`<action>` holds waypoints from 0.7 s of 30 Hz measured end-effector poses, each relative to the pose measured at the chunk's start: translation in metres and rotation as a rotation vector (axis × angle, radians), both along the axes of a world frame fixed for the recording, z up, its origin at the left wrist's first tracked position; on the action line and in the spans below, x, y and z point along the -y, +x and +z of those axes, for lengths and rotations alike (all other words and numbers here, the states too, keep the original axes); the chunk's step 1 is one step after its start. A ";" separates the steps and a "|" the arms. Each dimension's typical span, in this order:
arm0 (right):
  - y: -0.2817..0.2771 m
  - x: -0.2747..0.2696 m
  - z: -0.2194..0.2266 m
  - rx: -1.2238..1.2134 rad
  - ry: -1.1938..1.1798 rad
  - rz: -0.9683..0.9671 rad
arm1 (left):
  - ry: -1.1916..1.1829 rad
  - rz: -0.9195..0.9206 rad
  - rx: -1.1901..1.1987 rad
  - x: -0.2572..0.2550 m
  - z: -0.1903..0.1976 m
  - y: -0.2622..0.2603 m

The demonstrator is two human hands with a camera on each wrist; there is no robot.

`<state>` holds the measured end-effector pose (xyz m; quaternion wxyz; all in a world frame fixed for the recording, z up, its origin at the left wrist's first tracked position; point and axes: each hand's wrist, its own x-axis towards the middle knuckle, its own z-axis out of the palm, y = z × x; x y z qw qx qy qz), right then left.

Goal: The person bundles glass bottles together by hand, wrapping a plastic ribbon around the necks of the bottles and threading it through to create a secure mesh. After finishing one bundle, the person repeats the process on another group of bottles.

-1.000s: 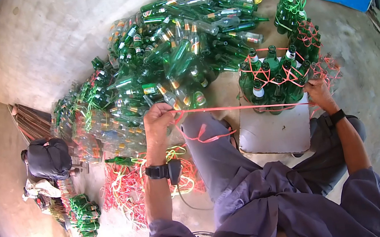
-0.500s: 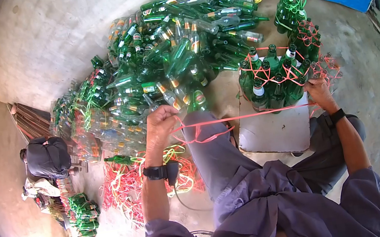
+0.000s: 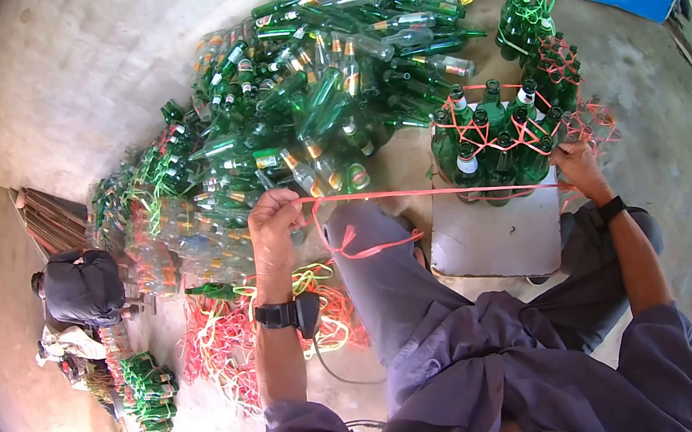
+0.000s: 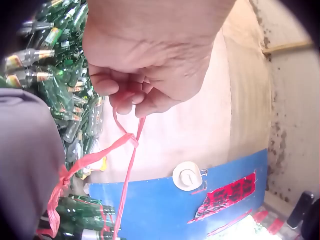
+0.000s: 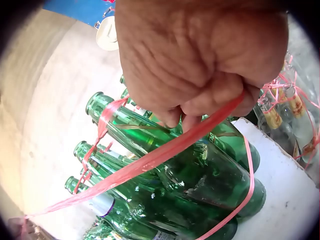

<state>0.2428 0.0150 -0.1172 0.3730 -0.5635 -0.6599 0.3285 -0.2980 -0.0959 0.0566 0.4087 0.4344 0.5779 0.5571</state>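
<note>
In the head view a red plastic strap (image 3: 442,191) runs between both hands, over the near side of a cluster of green glass bottles (image 3: 497,163). My left hand (image 3: 275,217) pinches one end, with a knotted tail hanging below it over the knee. My right hand (image 3: 578,168) grips the other end beside the bottles' right edge. Red strapping laces the bottle necks together in a zigzag. In the right wrist view the strap (image 5: 150,162) passes out of curled fingers across the bottles; the left wrist view has thumb and fingertips pinching the strap (image 4: 129,172).
The bottles stand on a pale board (image 3: 497,241). A large heap of loose bottles (image 3: 319,111) lies against the wall. Tangled red and yellow strapping (image 3: 236,349) is on the floor at left. Another person (image 3: 83,287) sits far left; tied bundles (image 3: 522,22) stand at right.
My left hand has shifted left and slightly up, drawing its end of the strap with it. The knotted tail has swung, and the right hand stays by the bottles.
</note>
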 end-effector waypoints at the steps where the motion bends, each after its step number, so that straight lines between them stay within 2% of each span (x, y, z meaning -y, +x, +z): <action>1: 0.002 0.000 -0.001 0.016 0.030 0.035 | 0.021 0.014 0.103 -0.001 -0.002 0.003; 5: -0.003 0.007 0.011 0.026 -0.035 -0.027 | 0.044 -0.044 0.230 0.000 0.002 0.017; 7: 0.001 0.005 0.005 0.087 0.134 0.102 | 0.056 -0.086 0.262 0.001 0.004 0.020; 8: 0.003 0.007 0.007 0.102 0.133 0.083 | 0.075 -0.099 0.256 0.003 0.004 0.019; 11: 0.000 0.009 0.013 0.011 0.015 0.056 | 0.100 -0.116 0.272 0.010 0.002 0.019; 13: 0.000 0.004 0.000 0.082 0.223 0.130 | 0.104 -0.114 0.290 0.016 0.003 0.020; 14: -0.001 0.007 0.000 0.020 0.118 0.075 | 0.092 -0.114 0.293 0.019 0.003 0.021; 15: -0.003 0.010 0.007 0.030 0.116 0.069 | 0.079 -0.114 0.298 0.021 0.003 0.025; 17: -0.004 0.016 0.017 -0.044 -0.102 0.023 | 0.060 -0.098 0.292 0.026 0.003 0.033; 19: -0.010 0.021 0.022 -0.035 -0.088 -0.004 | 0.021 -0.130 0.256 0.027 0.003 0.038; 21: -0.014 0.025 0.028 -0.145 -0.277 -0.048 | 0.014 -0.116 0.258 0.028 0.000 0.048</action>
